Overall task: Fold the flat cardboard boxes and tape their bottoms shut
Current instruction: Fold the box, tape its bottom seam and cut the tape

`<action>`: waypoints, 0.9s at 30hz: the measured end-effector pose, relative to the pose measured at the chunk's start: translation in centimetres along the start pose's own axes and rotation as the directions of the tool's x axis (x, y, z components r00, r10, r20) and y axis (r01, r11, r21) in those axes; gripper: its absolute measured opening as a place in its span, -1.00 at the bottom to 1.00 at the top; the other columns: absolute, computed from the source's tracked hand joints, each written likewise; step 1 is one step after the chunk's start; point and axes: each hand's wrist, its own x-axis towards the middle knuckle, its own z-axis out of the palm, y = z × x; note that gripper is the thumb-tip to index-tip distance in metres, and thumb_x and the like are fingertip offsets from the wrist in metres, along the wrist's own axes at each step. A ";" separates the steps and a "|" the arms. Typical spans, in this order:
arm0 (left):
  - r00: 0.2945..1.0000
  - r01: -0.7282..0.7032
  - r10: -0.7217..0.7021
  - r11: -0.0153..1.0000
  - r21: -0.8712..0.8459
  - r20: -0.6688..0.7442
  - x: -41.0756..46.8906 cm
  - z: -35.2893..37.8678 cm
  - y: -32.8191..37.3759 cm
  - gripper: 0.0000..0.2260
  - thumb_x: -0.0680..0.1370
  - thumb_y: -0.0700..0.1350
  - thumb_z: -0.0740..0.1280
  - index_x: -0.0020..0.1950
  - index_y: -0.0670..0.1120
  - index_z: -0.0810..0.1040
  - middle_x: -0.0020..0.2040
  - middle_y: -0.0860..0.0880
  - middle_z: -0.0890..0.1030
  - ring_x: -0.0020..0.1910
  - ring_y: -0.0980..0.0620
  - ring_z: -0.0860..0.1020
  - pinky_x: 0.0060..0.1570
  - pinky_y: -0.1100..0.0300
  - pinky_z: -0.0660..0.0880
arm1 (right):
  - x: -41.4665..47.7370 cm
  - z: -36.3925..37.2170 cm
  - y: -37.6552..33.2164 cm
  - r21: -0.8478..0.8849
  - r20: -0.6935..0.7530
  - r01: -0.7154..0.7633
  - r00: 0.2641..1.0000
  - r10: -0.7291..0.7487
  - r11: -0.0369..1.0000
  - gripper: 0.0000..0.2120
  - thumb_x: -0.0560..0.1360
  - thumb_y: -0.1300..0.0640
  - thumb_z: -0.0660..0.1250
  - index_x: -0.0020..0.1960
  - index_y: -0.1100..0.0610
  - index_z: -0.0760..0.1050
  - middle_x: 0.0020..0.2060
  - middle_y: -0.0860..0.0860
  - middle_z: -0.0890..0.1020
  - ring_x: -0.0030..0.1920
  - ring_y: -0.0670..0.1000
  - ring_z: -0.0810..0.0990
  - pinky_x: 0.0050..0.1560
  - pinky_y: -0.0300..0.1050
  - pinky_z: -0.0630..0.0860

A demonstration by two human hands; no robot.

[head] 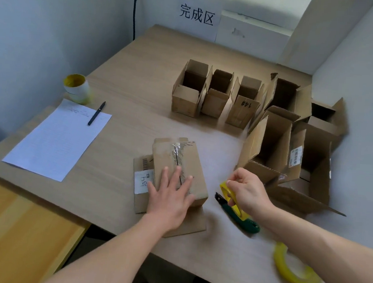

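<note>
My left grip (170, 198) lies flat, fingers straight & spread, pressing down on the small brown cardboard box (166, 155). The box sits bottom-up on the pale wood counter (129, 92), near the front edge, approx. mid-width. Its bottom flaps are folded in, w/ a dark seam running lengthwise btw them. A crumpled bit of clear tape (176, 146) covers the seam's far end only. The box rests on a flat brown cardboard sheet (144, 160) w/ a barcode & a white handwritten label (143, 181).

My right grip (246, 190) is just right of the box, not touching it. Its fingers are curled round the yellow roll of a green-handled tape dispenser (240, 220). The handle end is down at the counter & the black blade end faces the box.

A loose yellow tape roll (291, 272) lies near the counter's front right, partly hidden by my right forearm.

On the far side, three small open-topped brown boxes (218, 99) stand upright in a row. Right of them, larger open brown boxes (272, 143) crowd vs. the wall, flaps splayed.

On the left lies a white printed paper sheet (58, 138) w/ a black pen (96, 113) across its far corner. A white cup w/ yellow inside (77, 89) stands behind it. A white sign w/ black characters (196, 15) hangs on the back wall.
</note>
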 end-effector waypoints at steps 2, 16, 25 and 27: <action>1.000 0.003 -0.002 0.999 0.032 -0.017 0.1 0.7 -0.6 -0.51 0.65 0.25 -0.12 0.57 0.28 -0.17 0.59 0.09 -0.32 0.53 -0.09 -0.42 0.46 -0.35 -0.04 | 0.4 -0.2 0.5 0.007 0.014 -0.013 1.000 0.013 1.000 -0.88 0.53 0.25 0.30 -0.18 0.15 0.45 -0.24 0.25 0.62 -0.49 0.10 0.61 -0.30 -0.04 0.51; 0.969 -0.246 0.247 0.941 0.234 0.024 6.0 -0.1 -3.6 -0.20 0.44 0.30 0.38 0.55 0.32 0.00 0.60 0.05 -0.05 0.55 -0.16 -0.10 0.41 -0.21 0.20 | 0.6 1.2 1.2 -0.247 0.178 0.066 0.984 -0.022 0.967 -0.89 0.47 0.22 0.31 -0.22 0.07 0.48 -0.36 0.11 0.63 -0.46 0.08 0.65 -0.25 0.03 0.61; 0.891 -0.445 0.362 0.815 -0.370 -0.275 1.6 -3.7 1.5 -0.48 0.45 0.07 0.44 0.36 -0.11 0.53 0.37 -0.09 0.50 0.37 -0.05 0.44 0.34 -0.01 0.39 | -1.9 1.2 -1.0 -0.398 0.197 0.119 0.979 -0.042 0.910 -0.91 0.51 0.14 0.30 -0.17 0.01 0.49 -0.26 0.06 0.63 -0.46 0.01 0.65 -0.27 0.06 0.64; 0.920 -0.391 0.322 0.781 -0.486 -0.223 0.3 -3.9 2.3 -0.71 0.49 0.02 0.46 0.13 -0.11 0.66 0.04 -0.05 0.65 0.04 0.02 0.58 0.08 0.08 0.51 | -2.8 1.3 -1.4 -0.384 0.200 0.124 0.979 -0.049 0.915 -0.90 0.52 0.12 0.31 -0.18 0.01 0.49 -0.25 0.07 0.63 -0.46 0.02 0.65 -0.26 0.11 0.65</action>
